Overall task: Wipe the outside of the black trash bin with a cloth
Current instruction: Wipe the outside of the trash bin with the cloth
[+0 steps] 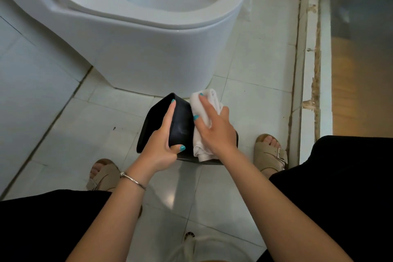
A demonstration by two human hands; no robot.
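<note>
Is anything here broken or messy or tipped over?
The black trash bin is tipped on its side, only because the left hand holds it for wiping. The white ledge on the right has chipped, brown-stained edges.

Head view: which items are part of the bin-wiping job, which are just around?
In the job:
black bin, tilted, gripped at its rim by the left hand
white cloth, pressed on the bin's side by the right hand

Just around:
toilet
sandals
floor drain
bracelet

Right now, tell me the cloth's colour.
White; the cloth shows best in the head view.
</note>
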